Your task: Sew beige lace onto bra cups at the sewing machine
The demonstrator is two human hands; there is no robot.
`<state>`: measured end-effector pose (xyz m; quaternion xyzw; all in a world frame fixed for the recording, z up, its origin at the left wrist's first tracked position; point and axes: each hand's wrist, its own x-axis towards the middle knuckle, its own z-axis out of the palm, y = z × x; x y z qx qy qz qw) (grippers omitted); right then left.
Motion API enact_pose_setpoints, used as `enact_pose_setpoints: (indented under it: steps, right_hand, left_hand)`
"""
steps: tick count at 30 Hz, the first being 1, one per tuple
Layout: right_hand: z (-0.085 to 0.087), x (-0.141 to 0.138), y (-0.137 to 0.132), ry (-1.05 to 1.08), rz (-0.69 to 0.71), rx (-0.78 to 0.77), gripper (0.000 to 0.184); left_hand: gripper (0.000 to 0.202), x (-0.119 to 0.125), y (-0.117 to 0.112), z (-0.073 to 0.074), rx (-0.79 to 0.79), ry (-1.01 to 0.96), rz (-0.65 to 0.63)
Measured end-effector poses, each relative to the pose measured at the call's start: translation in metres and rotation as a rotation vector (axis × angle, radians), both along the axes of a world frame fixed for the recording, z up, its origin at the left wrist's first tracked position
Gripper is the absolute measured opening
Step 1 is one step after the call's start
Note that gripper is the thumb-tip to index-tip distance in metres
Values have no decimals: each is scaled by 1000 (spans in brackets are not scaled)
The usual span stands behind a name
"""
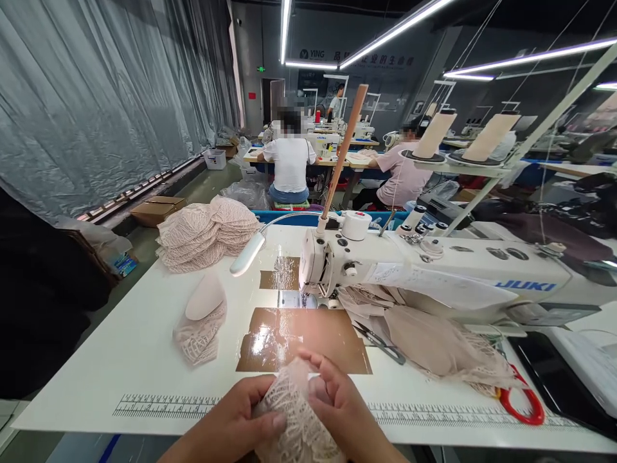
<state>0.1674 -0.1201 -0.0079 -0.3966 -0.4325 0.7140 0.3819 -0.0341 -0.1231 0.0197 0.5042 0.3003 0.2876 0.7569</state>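
Note:
Near the table's front edge I hold a piece of beige lace fabric (pixel 301 411) between both hands. My left hand (pixel 245 411) grips its left side, thumb on top. On the right side, my right hand (pixel 337 392) is closed around the lace with bent fingers. Just beyond my hands, a shiny brown sheet (pixel 308 334) is stuck to the table in front of the sewing machine (pixel 328 257). A lace piece with a smooth beige oval pad (pixel 206 301) lies to the left of it.
Stacked lace pieces (pixel 207 231) sit at the back left, beside a white lamp (pixel 248 254). Thread snips (pixel 380 341), more beige fabric (pixel 424 341), red-handled scissors (pixel 523 402) and a dark flat device (pixel 554 373) lie at right. A ruler strip (pixel 164 406) runs along the front edge.

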Motion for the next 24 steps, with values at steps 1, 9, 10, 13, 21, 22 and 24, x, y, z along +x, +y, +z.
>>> enact_pose_setpoints:
  steps: [1,9,10,13,21,22,24]
  right_hand:
    - [-4,-1,3,-36,-19,50,73]
    - [-1,21,12,-156,151,207,46]
    - [0,24,12,-138,189,173,47]
    - [3,23,13,-199,229,128,52]
    - [13,11,18,-334,191,271,70]
    - [14,10,18,-406,171,334,79]
    - [15,8,18,-537,133,442,67]
  left_hand:
    - [40,5,3,0,-4,-27,22]
    - [35,12,15,-15,37,64,273]
    - [35,11,16,-16,46,77,281]
    - [35,10,16,-18,56,103,284]
    - [35,10,20,-16,269,244,286]
    - [35,10,20,-16,266,248,292]
    - [36,8,21,-16,252,243,300]
